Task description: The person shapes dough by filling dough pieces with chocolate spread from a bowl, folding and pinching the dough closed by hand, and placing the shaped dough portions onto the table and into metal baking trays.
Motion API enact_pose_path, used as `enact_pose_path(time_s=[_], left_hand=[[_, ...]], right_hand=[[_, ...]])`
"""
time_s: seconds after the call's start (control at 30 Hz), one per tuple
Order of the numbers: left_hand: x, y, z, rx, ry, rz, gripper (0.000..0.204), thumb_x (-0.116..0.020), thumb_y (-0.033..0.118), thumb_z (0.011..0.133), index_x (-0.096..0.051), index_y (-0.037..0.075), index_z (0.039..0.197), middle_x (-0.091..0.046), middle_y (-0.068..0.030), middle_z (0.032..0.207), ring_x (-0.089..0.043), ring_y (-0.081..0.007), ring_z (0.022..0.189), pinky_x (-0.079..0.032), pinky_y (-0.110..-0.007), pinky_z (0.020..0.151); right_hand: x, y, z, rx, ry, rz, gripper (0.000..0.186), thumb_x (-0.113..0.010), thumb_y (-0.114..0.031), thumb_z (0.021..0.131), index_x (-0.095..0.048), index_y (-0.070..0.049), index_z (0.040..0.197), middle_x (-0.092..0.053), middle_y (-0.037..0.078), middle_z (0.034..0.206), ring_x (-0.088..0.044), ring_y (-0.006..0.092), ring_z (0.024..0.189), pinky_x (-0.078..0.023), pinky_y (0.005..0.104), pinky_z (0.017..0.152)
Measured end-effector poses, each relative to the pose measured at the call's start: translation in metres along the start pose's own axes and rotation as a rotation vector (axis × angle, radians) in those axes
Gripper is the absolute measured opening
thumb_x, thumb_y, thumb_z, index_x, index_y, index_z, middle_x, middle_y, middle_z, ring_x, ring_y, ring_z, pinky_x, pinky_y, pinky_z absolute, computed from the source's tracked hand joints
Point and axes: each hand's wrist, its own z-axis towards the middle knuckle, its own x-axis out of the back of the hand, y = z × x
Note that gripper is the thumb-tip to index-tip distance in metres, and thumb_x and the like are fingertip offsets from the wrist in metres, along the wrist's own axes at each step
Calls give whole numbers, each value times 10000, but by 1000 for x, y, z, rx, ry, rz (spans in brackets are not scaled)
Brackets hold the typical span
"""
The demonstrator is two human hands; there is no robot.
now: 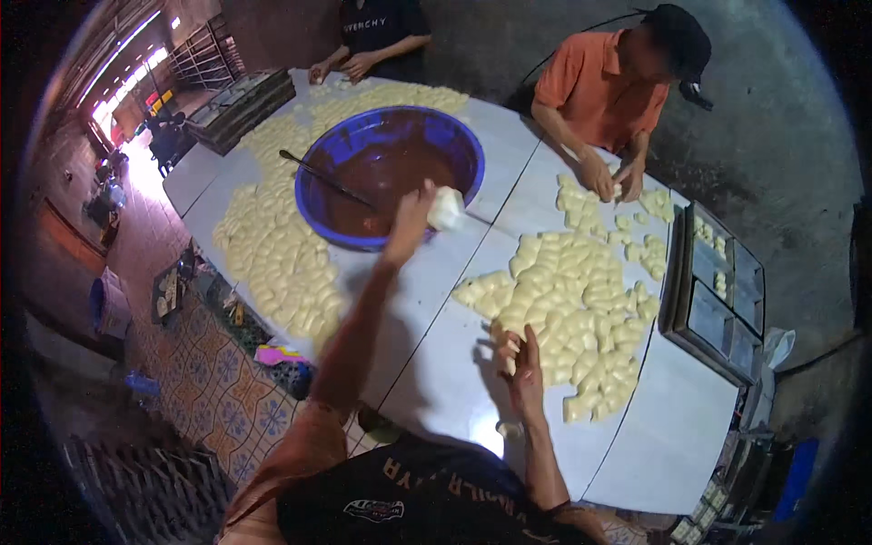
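Note:
My left hand [413, 221] is at the near right rim of a blue basin [468, 150] with brown liquid in it. Its fingers are closed on a soft-looking white lump [446, 209], smeared by motion, whose kind I cannot make out. At the near edge of a spread of pale yellow dough pieces [581, 300], my right hand [521, 368] is raised with curled fingers. A small pale dough piece [511, 365] shows between them. A dark long-handled utensil [322, 173] leans in the basin, its lower end in the liquid.
More dough pieces [272, 250] cover the left side of the white table [686, 400]. Divided metal trays [718, 318] stand at its right edge, dark trays [241, 109] at the far left. A co-worker in orange [590, 91] handles dough opposite; another in black [386, 36] stands farther back.

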Motion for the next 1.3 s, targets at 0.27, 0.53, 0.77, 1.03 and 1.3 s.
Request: enact_pose_path(time_s=[0.27,0.53,0.77,1.03,1.3], left_hand=[[24,-14,56,815,-392,243,991,-89,759,851,-356,-29,1390,-432,-238,1373,-372,-335,1313,-244,-423,1096],[-44,56,-110,468,-188,-478,1014,-101,785,839,-556,-44,1205,-624,-167,1143,-590,-255,1052,-418,-386,947],[-96,51,-228,439,-249,-521,452,-483,303,936,-507,11,1280,-621,-91,1052,-596,-196,988,-467,-309,869],[-112,56,-264,112,-343,-275,291,-608,-12,853,-577,-74,1135,-625,-106,965,-621,-173,879,-545,-279,813],[-135,40,-284,624,-364,-584,317,-606,135,913,-482,-36,1149,-608,-116,937,-621,-167,798,-559,-257,673]], right_hand=[[28,70,4,41,-58,174,774,-533,-511,899,-216,-100,1471,-483,120,1334,-486,176,1088,-477,304,760],[15,65,16,-251,-132,853,570,-492,-290,974,-298,39,1397,-546,153,1201,-566,196,1030,-482,303,852],[14,51,-24,173,188,-274,316,-619,-116,880,-581,11,1167,-570,126,1054,-550,204,863,-497,300,748],[33,31,-62,513,272,-306,178,-604,61,802,-644,15,969,-552,117,1115,-574,159,895,-471,261,736],[46,29,-100,197,94,-368,216,-597,-97,896,-646,5,1080,-593,67,1010,-534,102,835,-457,237,722]])
